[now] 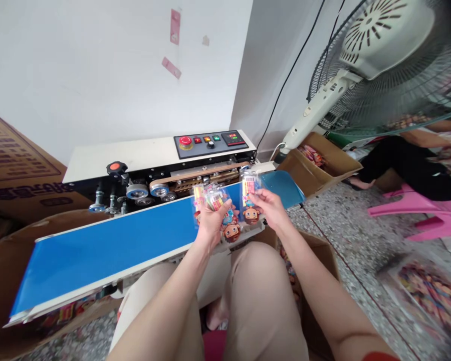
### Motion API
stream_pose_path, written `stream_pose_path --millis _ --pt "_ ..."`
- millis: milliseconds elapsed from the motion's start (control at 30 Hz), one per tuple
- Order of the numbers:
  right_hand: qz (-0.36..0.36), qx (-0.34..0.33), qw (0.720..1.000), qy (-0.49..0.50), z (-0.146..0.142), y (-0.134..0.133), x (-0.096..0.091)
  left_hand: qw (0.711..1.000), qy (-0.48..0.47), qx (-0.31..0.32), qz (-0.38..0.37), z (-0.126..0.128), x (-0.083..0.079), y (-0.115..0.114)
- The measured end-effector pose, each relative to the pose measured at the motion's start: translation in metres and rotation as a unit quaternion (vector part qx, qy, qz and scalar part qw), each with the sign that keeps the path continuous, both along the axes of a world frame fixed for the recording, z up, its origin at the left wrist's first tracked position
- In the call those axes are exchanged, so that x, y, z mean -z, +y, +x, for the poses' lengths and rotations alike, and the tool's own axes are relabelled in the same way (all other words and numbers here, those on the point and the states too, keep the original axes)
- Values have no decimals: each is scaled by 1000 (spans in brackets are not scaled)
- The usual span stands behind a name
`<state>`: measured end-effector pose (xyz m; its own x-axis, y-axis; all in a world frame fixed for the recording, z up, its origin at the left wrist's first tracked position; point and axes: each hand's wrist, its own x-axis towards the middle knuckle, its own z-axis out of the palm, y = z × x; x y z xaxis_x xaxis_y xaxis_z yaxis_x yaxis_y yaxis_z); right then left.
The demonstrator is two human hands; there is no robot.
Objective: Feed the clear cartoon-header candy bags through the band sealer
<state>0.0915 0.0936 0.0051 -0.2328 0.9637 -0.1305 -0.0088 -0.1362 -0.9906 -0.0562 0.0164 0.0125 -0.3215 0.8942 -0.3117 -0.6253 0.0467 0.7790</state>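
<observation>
Packets (232, 231), lettering (250, 185) too small to read — several gripped in left hand (212, 219), one pinched in right hand (271, 206).

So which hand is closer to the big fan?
The right hand. It holds a packet, down and to the left of the fan. The left hand is even farther left of the fan, holding other packets.
</observation>
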Motion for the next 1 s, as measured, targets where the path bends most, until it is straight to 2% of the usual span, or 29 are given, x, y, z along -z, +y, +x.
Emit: stream_pose_path --millis 167,233,333,433,500,600,767,867,1000 --pt "11 94 995 -11 22 29 -4 999 -28 19 -26 -5 -2 -1" --pt "8 103 995 -7 24 33 -5 998 -30 35 -39 -5 -3 -1" --pt "17 44 999 -14 18 24 -6 998 -20 39 -43 -3 -5 -1" --pt "43 -36 998 -10 4 5 -6 999 -19 26 -18 0 -5 -1" --pt "45 -67 997 0 -5 -7 -6 1000 -27 8 6 1 -4 0" --pt "27 -66 997 6 -12 -17 -3 998 -51 -19 4 1 0 -1" --pt "-12 -73 997 30 -9 -24 9 999 -45 -25 -14 9 9 -3" --pt "15 -32 999 20 -1 -22 13 998 -45 -28 -19 20 11 -5" --pt "39 74 996 16 15 -2 13 998 -67 0 -22 24 10 -7"
